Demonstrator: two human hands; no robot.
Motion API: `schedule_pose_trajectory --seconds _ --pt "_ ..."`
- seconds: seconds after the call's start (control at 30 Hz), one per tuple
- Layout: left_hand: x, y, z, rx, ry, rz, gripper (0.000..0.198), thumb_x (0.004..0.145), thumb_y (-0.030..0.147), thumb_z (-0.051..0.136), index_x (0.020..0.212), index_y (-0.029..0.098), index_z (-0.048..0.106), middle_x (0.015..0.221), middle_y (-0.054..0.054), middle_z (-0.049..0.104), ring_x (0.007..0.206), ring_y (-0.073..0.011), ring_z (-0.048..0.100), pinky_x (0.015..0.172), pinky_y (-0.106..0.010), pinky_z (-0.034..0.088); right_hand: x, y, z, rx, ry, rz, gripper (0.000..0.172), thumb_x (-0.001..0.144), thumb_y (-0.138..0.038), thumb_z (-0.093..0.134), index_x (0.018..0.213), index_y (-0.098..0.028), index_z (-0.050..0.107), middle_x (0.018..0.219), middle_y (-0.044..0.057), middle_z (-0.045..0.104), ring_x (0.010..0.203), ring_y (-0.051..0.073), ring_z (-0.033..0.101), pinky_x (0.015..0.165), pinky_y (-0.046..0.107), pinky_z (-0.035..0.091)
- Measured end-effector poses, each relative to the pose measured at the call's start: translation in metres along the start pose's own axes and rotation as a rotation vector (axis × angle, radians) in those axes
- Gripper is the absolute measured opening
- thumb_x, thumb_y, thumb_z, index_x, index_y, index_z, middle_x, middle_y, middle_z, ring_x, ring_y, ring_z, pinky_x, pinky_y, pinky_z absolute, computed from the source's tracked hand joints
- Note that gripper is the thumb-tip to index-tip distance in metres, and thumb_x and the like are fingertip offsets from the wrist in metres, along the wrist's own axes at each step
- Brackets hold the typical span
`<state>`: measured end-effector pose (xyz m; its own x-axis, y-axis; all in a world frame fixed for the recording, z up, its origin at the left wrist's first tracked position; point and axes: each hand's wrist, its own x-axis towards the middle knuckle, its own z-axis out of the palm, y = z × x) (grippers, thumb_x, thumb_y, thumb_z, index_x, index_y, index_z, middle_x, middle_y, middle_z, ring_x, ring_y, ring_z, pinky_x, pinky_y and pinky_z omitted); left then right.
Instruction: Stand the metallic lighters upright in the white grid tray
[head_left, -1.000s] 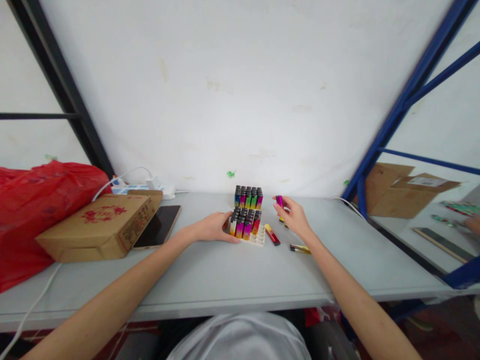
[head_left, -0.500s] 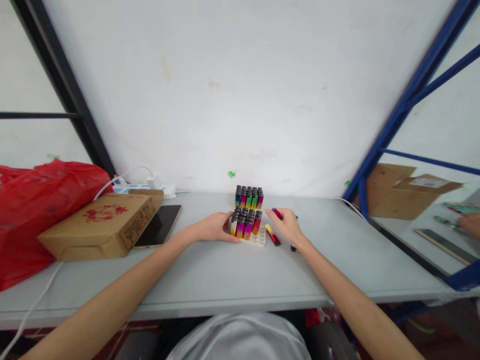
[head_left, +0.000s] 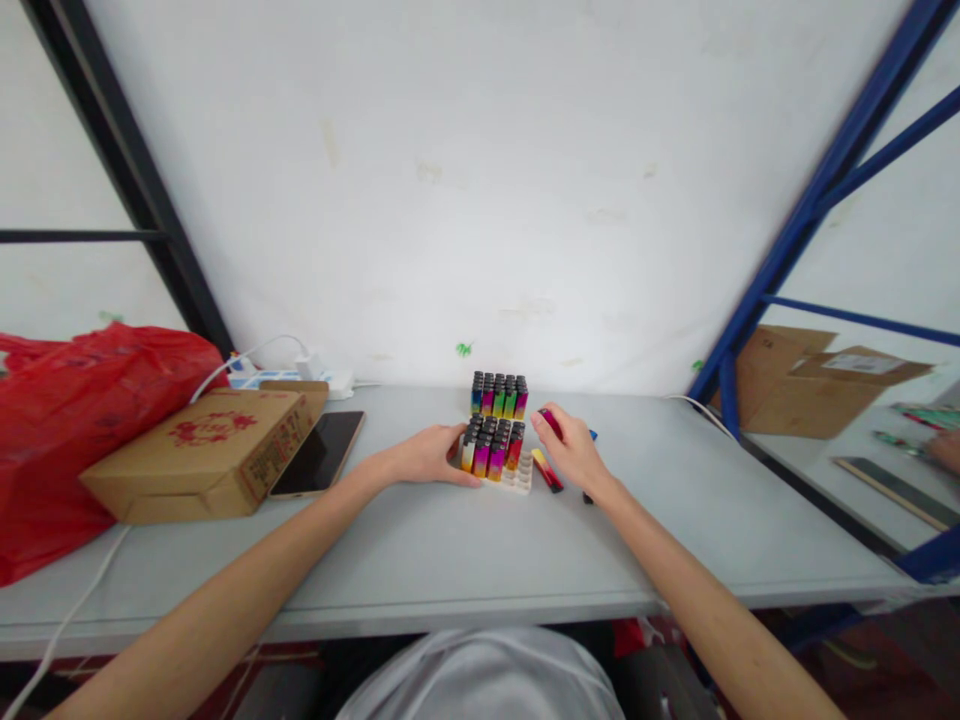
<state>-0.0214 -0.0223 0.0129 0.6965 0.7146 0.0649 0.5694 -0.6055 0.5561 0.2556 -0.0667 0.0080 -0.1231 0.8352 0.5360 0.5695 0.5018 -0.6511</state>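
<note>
Several colourful lighters (head_left: 496,459) stand upright in a pale tray (head_left: 519,480), whose right-hand holes are bare. Behind it is another block of upright lighters (head_left: 499,397). My left hand (head_left: 431,455) rests at the tray's left side, thumb along the front and fingers behind, closed round its edge. Right of the tray, my right hand (head_left: 571,447) pinches a dark red-purple lighter (head_left: 551,423). A yellow and red lighter (head_left: 547,470) lies between that hand and the tray. Partly hidden by my right hand are a blue item (head_left: 593,435) and a black end (head_left: 587,497).
On the left are a red bag (head_left: 105,430), a cardboard box (head_left: 202,450), a phone-like dark slab (head_left: 322,455) and a power strip (head_left: 337,384). Blue shelving (head_left: 795,220) stands right; beyond it are an open carton (head_left: 787,390) and another person's hand (head_left: 946,448).
The lighter in my right hand has tilted and shifted slightly up and left. My left hand stays at the tray.
</note>
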Motion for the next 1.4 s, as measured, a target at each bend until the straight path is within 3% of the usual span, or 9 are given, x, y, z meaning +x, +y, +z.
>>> schedule_pose_trajectory --seconds 0.1,0.27,0.5,0.63,0.83,1.4 --pt "0.000 0.000 0.000 0.008 0.003 0.002 0.075 0.071 0.068 0.081 0.125 0.020 0.061 0.102 -0.004 0.074 0.084 -0.0239 0.067 0.070 -0.029 0.048 0.000 -0.005 -0.005 0.059 -0.055 -0.014 0.038 0.106 -0.056 0.041 0.089 -0.025 0.053 0.064 -0.003 0.051 0.059 0.016 0.048 0.058 0.028 0.036" --pt "0.000 0.001 -0.001 0.006 -0.014 0.008 0.075 0.072 0.068 0.080 0.126 0.020 0.061 0.103 -0.004 0.074 0.084 -0.0233 0.067 0.070 -0.029 0.048 0.001 -0.011 -0.012 0.036 -0.109 -0.177 0.045 0.104 -0.057 0.047 0.080 -0.022 0.062 0.076 0.003 0.058 0.074 0.019 0.055 0.070 0.030 0.044" --pt "0.001 -0.003 0.001 0.053 -0.003 -0.005 0.079 0.070 0.070 0.079 0.127 0.018 0.060 0.095 -0.003 0.073 0.078 -0.0231 0.065 0.064 -0.028 0.044 -0.002 -0.016 -0.005 0.109 -0.336 -0.152 0.038 0.101 -0.053 0.056 0.094 -0.020 0.073 0.076 0.002 0.068 0.064 0.016 0.053 0.061 0.028 0.041" --pt "0.000 -0.001 0.000 0.054 -0.001 -0.002 0.078 0.072 0.071 0.078 0.127 0.018 0.061 0.093 -0.003 0.072 0.078 -0.0231 0.065 0.065 -0.029 0.043 -0.003 -0.014 -0.002 0.066 -0.339 -0.156 0.033 0.097 -0.050 0.062 0.102 -0.020 0.074 0.072 0.001 0.067 0.059 0.015 0.052 0.059 0.028 0.040" --pt "0.000 0.000 0.000 0.029 0.008 -0.003 0.078 0.070 0.069 0.081 0.127 0.019 0.060 0.102 -0.005 0.074 0.083 -0.0241 0.067 0.067 -0.028 0.046 -0.001 -0.018 -0.006 0.045 -0.310 -0.150 0.027 0.096 -0.047 0.063 0.097 -0.022 0.073 0.073 0.000 0.069 0.061 0.015 0.053 0.062 0.028 0.042" --pt "0.000 0.003 -0.001 -0.026 0.003 0.004 0.074 0.071 0.064 0.083 0.127 0.020 0.062 0.108 -0.005 0.076 0.088 -0.0261 0.070 0.074 -0.031 0.051 0.001 -0.014 -0.005 -0.015 -0.268 -0.207 0.030 0.098 -0.050 0.063 0.099 -0.023 0.075 0.079 0.002 0.073 0.062 0.017 0.055 0.064 0.028 0.044"
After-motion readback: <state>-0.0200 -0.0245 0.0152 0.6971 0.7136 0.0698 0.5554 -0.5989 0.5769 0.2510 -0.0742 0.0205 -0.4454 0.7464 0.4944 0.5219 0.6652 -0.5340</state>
